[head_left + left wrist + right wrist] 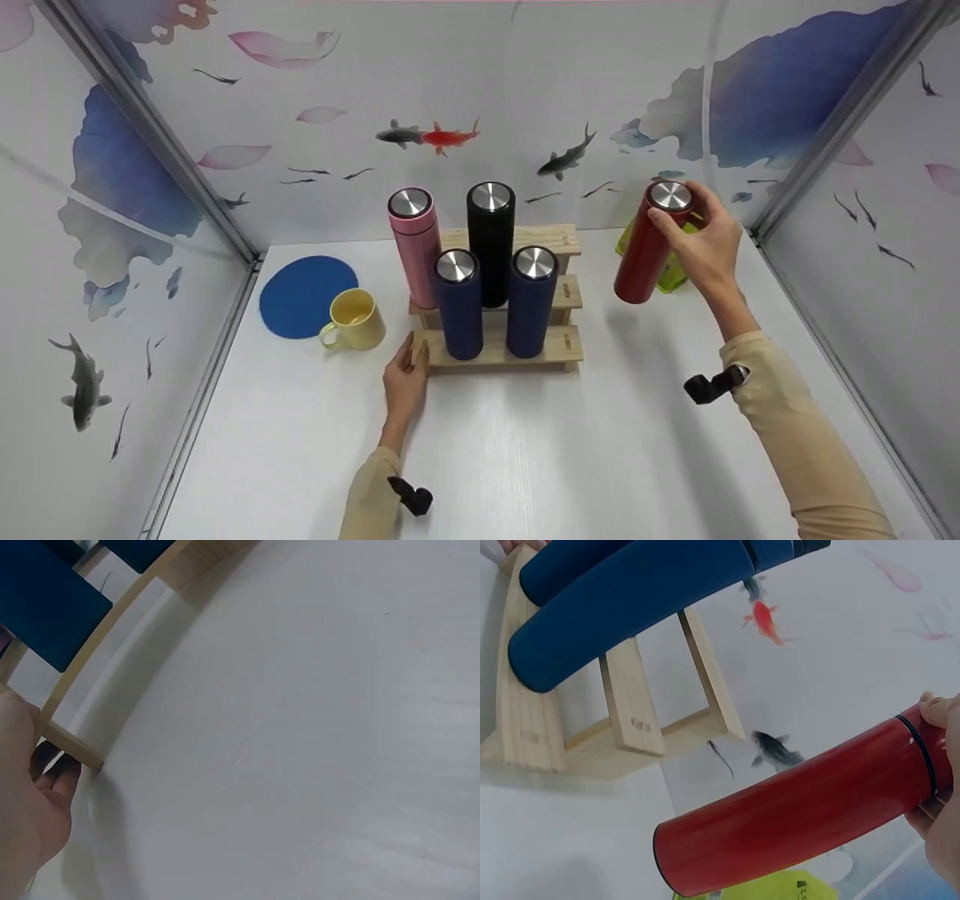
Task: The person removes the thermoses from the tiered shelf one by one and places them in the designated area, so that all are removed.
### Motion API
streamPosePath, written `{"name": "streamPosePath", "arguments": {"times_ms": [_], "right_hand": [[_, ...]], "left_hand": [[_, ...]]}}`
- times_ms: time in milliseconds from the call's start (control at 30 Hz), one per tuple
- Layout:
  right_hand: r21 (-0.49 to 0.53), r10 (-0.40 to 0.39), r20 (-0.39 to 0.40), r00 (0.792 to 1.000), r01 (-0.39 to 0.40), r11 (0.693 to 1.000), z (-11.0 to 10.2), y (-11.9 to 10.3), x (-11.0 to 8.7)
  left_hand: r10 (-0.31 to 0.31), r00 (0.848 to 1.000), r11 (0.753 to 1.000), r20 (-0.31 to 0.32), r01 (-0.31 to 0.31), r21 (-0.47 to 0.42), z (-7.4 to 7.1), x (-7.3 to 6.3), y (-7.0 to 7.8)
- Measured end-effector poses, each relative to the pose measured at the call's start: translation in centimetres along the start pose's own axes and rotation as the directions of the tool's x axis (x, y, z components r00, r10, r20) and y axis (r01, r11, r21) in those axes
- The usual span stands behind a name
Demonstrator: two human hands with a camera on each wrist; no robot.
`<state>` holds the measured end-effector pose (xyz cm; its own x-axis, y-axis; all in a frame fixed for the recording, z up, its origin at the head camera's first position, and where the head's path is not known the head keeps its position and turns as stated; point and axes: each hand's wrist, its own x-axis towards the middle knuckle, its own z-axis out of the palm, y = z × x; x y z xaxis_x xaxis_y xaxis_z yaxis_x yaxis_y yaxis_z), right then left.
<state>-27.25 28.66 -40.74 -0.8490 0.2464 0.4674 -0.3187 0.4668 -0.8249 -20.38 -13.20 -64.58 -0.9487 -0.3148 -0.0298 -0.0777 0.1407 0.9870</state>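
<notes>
A beige left sleeve (pixel 369 496) and a matching, creased right sleeve (pixel 787 427) are worn to the wrists, and over them a small black left device (pixel 418 500) and a similar right device (pixel 699 388), both round-ended, are fastened, while the left hand (pixel 406 381) and right hand (pixel 709 246) are uncovered.

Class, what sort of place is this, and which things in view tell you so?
Probably a small booth set up for tabletop work, rather than an ordinary room: fish-printed panels, with metal strips at the corners, stand along three sides of a white table.
</notes>
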Motion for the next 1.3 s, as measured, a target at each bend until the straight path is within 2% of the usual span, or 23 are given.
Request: {"name": "streamPosePath", "arguments": {"times_ms": [267, 567, 733, 967, 1300], "right_hand": [[-0.040, 0.047, -0.095, 0.994, -0.051, 0.998, -1.5, 1.3, 0.0], [-0.032, 0.117, -0.168, 0.979, -0.124, 0.992, -3.2, 3.0, 0.8], [-0.042, 0.167, -0.190, 0.967, -0.178, 0.983, -4.5, 4.3, 1.1], [-0.131, 0.209, -0.196, 0.958, -0.236, 0.963, -6.3, 5.3, 1.2], [-0.144, 0.252, -0.226, 0.941, -0.288, 0.947, -8.4, 6.6, 1.7]], "left_hand": [[0.005, 1.000, 1.000, 0.006, -0.005, 0.000, 0.0, -0.1, 0.3], [-0.001, 1.000, 1.000, 0.016, 0.001, -0.023, -0.1, -0.2, 0.2], [-0.009, 1.000, 1.000, 0.015, 0.009, -0.018, -0.1, -0.1, 0.1], [0.003, 1.000, 1.000, 0.007, -0.003, -0.003, 0.0, -0.2, 0.3], [0.001, 1.000, 1.000, 0.007, -0.001, -0.013, 0.1, -0.2, 0.3]]}}
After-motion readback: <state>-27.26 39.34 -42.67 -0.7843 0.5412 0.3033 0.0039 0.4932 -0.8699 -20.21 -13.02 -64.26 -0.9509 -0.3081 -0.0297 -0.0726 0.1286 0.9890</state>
